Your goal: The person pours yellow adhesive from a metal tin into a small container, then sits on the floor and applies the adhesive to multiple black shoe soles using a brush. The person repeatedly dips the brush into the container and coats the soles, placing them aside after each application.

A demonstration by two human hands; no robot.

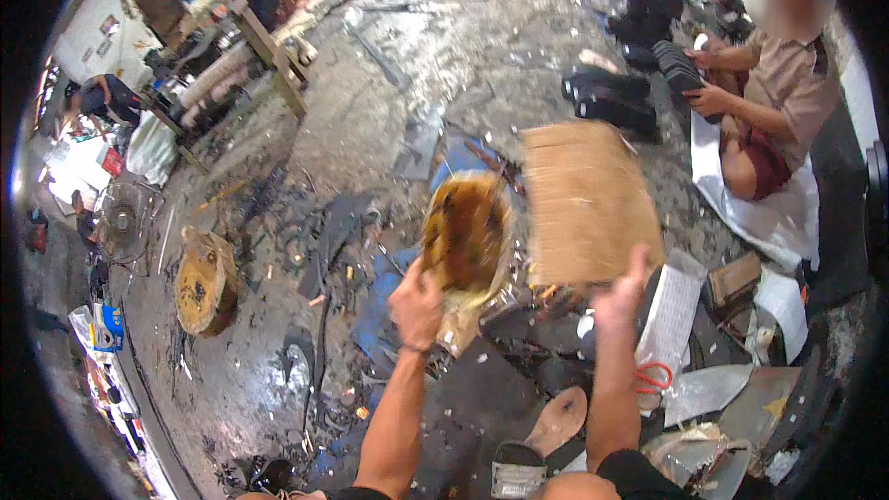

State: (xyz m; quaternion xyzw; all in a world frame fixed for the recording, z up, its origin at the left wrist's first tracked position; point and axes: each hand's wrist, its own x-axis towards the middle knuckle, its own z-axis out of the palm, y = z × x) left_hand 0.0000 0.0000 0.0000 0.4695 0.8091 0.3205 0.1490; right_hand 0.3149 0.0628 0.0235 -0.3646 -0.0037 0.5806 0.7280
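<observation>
My left hand (417, 310) is closed on the lower left rim of a round yellowish container (468, 236). Brown, sticky-looking stuff with dark patches coats its inside. To the right, a rectangular sheet of brown cardboard (593, 204) is tilted toward me. My right hand (619, 304) is at its lower right corner, thumb raised over the sheet; the other fingers are blurred and partly hidden beneath it. Below, between my forearms, a tan sandal-shaped sole (557, 421) lies beside a dark slipper (519, 468).
Red-handled scissors (654, 378) lie by a pale textured strip (671, 306) on the right. At the left is a tree-stump block (206, 282), with a fan (125, 222) beyond. A seated person (778, 93) holds dark soles at the upper right. Scraps litter the floor.
</observation>
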